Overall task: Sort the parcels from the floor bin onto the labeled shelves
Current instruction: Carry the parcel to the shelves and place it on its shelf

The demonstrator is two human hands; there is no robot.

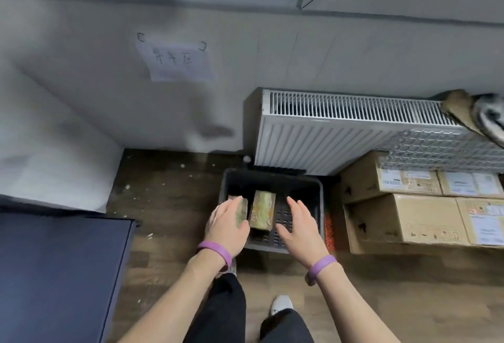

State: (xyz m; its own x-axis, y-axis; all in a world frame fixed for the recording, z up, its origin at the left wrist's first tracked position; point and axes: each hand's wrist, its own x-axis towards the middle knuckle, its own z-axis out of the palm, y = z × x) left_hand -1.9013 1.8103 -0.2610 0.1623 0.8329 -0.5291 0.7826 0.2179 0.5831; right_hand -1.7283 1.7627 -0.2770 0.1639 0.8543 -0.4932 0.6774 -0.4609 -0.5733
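A dark grey slotted floor bin point(316, 192) stands on the wooden floor in front of a radiator. Two taped brown-green parcels lie inside it. My left hand point(226, 222) reaches into the bin's left side and lies over the left parcel point(242, 213), thumb along its right edge; whether the fingers grip it I cannot tell. The second parcel point(262, 213) lies in the middle of the bin, untouched. My right hand point(298, 224) hovers with fingers spread over the bin's right side, just right of that parcel, holding nothing. No shelves are in view.
A white radiator point(341, 135) stands behind the bin. Stacked cardboard boxes point(409, 220) sit to the right under a wire mesh panel point(441, 149). A dark blue surface point(54, 274) fills the lower left. A handwritten paper sign point(177, 61) hangs on the wall.
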